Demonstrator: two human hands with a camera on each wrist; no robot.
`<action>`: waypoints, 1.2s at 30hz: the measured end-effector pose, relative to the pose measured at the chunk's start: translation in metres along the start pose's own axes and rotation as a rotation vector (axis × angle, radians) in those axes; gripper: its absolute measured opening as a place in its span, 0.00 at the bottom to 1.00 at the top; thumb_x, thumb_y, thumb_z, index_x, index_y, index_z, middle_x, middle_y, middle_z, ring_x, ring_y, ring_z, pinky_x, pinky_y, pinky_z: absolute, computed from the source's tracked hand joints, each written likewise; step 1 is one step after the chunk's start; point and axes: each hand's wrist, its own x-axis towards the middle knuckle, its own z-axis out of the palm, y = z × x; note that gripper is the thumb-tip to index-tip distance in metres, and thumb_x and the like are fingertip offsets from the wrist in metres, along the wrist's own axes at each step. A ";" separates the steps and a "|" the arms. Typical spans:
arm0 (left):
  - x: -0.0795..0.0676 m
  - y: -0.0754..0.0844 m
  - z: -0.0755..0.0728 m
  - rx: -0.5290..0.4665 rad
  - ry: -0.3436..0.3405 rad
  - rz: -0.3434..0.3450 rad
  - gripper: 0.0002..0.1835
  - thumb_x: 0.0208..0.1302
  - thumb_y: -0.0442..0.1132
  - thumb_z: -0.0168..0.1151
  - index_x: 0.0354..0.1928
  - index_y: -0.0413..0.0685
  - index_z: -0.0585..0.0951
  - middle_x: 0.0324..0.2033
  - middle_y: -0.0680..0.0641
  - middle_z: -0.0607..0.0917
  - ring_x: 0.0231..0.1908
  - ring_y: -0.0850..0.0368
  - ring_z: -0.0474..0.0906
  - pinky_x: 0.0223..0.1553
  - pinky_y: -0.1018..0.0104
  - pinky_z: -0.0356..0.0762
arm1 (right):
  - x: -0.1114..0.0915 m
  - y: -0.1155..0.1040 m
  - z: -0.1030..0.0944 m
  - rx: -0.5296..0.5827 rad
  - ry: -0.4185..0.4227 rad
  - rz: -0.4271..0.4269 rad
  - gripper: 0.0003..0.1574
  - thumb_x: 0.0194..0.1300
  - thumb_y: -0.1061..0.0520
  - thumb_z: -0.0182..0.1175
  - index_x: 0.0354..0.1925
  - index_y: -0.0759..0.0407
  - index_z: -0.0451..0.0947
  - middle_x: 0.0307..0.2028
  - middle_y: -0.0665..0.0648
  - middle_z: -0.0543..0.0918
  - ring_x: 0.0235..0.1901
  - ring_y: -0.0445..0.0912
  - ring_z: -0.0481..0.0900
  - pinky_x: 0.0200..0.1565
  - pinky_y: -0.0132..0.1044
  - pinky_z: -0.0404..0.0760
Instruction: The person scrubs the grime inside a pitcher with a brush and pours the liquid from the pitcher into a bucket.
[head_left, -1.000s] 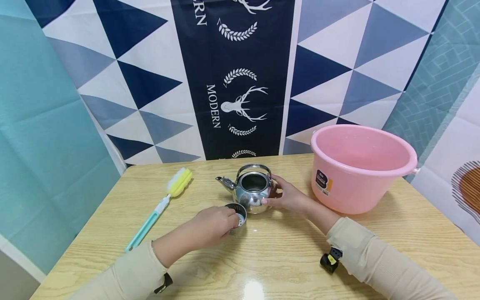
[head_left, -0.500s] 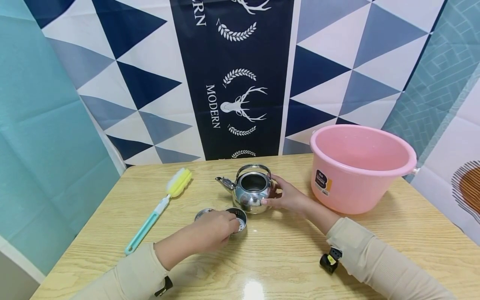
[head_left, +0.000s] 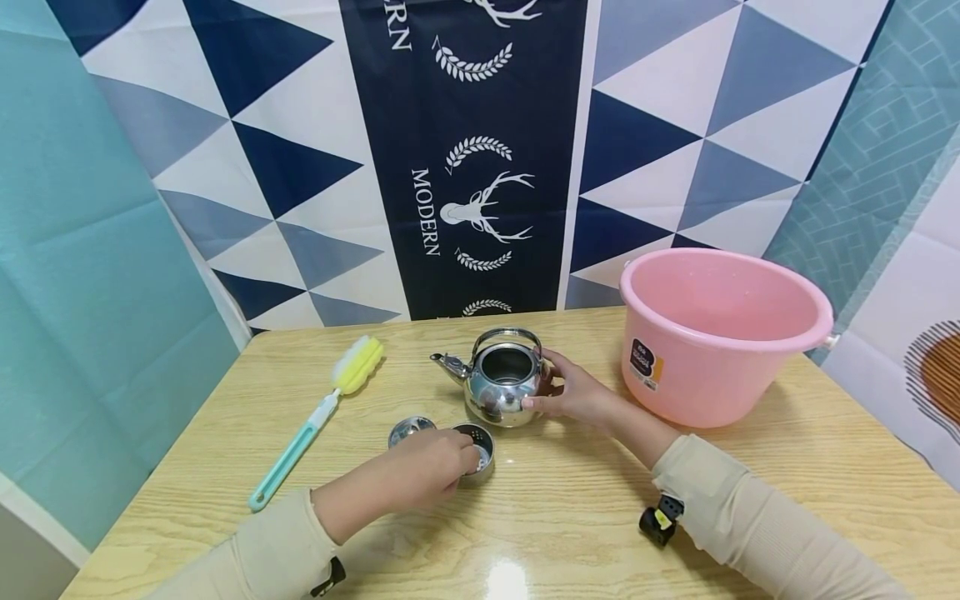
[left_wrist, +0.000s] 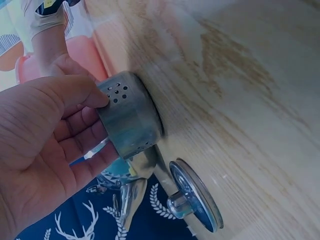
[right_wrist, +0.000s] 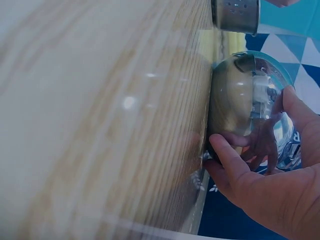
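Note:
The steel teapot (head_left: 497,402) stands lidless on the wooden table, its spout to the left and its handle raised. My right hand (head_left: 576,392) holds its right side, thumb and fingers spread round the rounded body in the right wrist view. In front of the pot, my left hand (head_left: 426,467) pinches the rim of a perforated steel tea infuser (left_wrist: 130,115). Thumb at the rim, the other fingers curl behind it; the left wrist view shows its base at the tabletop. The round steel lid (head_left: 408,427), knob up, lies just left of the infuser, partly hidden by my left hand.
A yellow and white sponge brush (head_left: 315,425) with a turquoise handle lies on the left of the table (head_left: 570,517). At the back right stands a large pink basin (head_left: 712,375). A patterned cloth (head_left: 495,167) hangs behind the table.
My left hand has brought the infuser slightly toward me, down and away from the pot. The lid has come into view behind that hand. My right hand and the teapot stay in place.

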 end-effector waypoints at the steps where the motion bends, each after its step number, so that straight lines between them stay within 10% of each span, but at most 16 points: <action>1: 0.000 0.000 0.000 0.001 -0.006 -0.005 0.10 0.53 0.28 0.64 0.29 0.51 0.76 0.24 0.55 0.73 0.25 0.64 0.67 0.22 0.73 0.68 | 0.000 0.000 0.000 -0.001 0.000 -0.001 0.62 0.56 0.55 0.74 0.76 0.56 0.45 0.66 0.75 0.61 0.59 0.64 0.71 0.53 0.45 0.78; 17: 0.000 0.002 -0.005 -0.011 -0.032 -0.012 0.09 0.55 0.28 0.64 0.33 0.51 0.80 0.26 0.55 0.74 0.25 0.64 0.67 0.22 0.74 0.66 | 0.000 0.000 -0.001 -0.026 0.004 -0.001 0.62 0.56 0.53 0.73 0.76 0.56 0.45 0.66 0.75 0.63 0.59 0.63 0.71 0.58 0.50 0.74; 36: -0.018 -0.001 -0.008 0.019 0.187 -0.028 0.08 0.52 0.29 0.66 0.34 0.48 0.84 0.31 0.53 0.79 0.32 0.59 0.74 0.30 0.71 0.74 | 0.000 -0.002 0.000 0.000 0.000 0.012 0.63 0.56 0.54 0.73 0.77 0.56 0.45 0.67 0.75 0.61 0.60 0.64 0.70 0.55 0.47 0.77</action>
